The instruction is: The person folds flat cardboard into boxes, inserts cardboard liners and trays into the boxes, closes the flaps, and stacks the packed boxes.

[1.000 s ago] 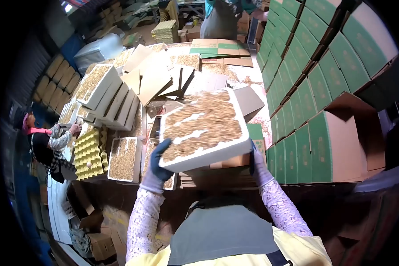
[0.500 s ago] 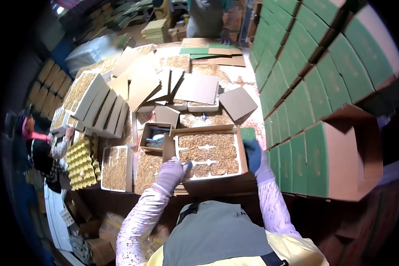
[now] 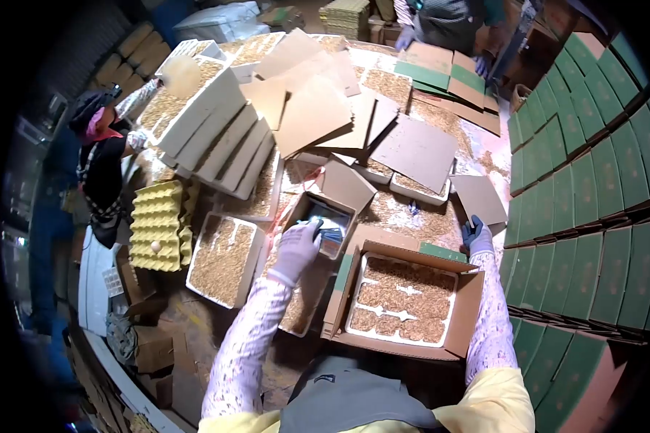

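Note:
My left hand (image 3: 298, 251), in a pale purple glove, reaches over the rim of a small open cardboard box (image 3: 349, 216). Its bent fingertips are among blue and pale items (image 3: 331, 232) in that box, and what they grip is too small to make out. Farther right, my right hand (image 3: 477, 237) has its dark fingertips closed at the near edge of a grey-brown cardboard sheet (image 3: 482, 197). Between my forearms stands an open carton (image 3: 412, 252). Inside it sits a white tray (image 3: 402, 338) filled with brown husk-like bedding.
Stacked white trays (image 3: 217, 133), a filled tray (image 3: 224, 260) and yellow egg trays (image 3: 157, 227) stand to the left. Loose cardboard sheets (image 3: 314, 112) lie ahead. Green cartons (image 3: 585, 180) form a wall on the right. Another person (image 3: 101, 159) works at left, and one (image 3: 451, 25) stands across the table.
My left hand has left the carton's left side and reached into the small box. My right hand has moved from the carton's right side forward to the cardboard sheet. The view has shifted.

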A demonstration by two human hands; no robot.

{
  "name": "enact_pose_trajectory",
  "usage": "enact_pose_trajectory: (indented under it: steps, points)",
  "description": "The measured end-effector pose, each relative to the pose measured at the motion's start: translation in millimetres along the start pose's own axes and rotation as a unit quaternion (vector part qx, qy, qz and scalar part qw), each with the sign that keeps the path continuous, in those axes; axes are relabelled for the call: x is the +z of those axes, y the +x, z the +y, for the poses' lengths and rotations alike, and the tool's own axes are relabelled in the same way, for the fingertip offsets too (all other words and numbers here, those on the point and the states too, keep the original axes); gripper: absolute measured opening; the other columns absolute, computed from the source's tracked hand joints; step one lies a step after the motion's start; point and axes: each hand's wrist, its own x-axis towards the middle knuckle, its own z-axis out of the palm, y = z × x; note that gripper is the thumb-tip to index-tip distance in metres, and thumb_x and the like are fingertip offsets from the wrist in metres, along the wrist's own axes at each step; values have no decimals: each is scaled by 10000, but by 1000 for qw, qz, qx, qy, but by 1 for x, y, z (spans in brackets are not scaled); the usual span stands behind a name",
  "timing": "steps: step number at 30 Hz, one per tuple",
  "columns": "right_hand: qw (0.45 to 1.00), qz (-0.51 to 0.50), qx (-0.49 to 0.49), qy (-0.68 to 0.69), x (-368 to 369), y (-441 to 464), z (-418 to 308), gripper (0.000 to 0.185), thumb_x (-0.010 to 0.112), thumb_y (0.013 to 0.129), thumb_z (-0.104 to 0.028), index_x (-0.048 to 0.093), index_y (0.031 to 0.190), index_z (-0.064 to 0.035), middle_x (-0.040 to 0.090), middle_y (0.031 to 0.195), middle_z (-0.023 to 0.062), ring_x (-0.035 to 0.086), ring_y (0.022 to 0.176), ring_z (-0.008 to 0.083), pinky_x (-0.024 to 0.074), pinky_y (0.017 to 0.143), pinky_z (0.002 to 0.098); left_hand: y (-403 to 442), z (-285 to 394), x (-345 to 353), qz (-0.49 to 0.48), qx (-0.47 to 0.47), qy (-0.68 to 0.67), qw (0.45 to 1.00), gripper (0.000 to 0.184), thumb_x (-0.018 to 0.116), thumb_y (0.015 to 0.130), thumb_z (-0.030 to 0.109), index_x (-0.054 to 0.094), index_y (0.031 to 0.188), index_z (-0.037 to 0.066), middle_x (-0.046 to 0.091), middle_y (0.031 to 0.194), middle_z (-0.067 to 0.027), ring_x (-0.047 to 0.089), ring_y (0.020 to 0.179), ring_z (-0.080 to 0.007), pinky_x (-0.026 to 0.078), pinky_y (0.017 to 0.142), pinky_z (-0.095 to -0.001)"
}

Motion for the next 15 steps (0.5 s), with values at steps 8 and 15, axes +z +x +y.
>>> enact_pose_trajectory:
  steps: [8, 15]
  points:
    - [994, -23, -97, -40, 2, -215, -59, 296, 619, 924, -203, 587, 1211, -138, 644, 1103, 25, 607, 874, 225, 549, 736, 379, 73, -5, 32, -198, -40, 142, 969, 180, 641, 836, 226, 748, 927, 113, 715, 1008, -143, 692, 962, -306, 559, 807, -426]
    - [853, -70, -465, -227, 16, -351, -75, 523, 544, 980, -192, 398, 1425, 40, 516, 1367, 148, 510, 1234, 209, 398, 1055, 347, 49, 28, -63, 30, -175, -115, 977, 254, 673, 863, 292, 683, 989, 72, 690, 816, -113, 687, 814, -258, 540, 733, -384]
